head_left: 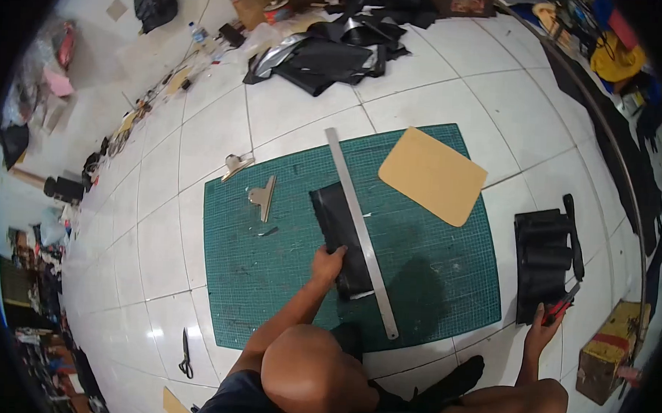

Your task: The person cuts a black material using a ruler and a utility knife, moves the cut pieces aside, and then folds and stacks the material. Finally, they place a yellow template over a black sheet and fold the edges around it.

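My left hand (328,264) grips the left edge of a black piece of material (336,225) on the green cutting mat (260,299), thumb on top. A long metal ruler (361,230) lies along the right side of the material, partly over it. Away to the right, my right hand (541,326) holds a red and black cutter (561,305) above the lower end of a folded black item (543,249) on the tiles.
A tan board (432,175) lies on the mat's upper right. Two metal clips (262,197) are at its left. Black scissors (185,355) lie lower left, a black material pile (326,55) beyond the mat, and a yellowish box (607,351) at lower right.
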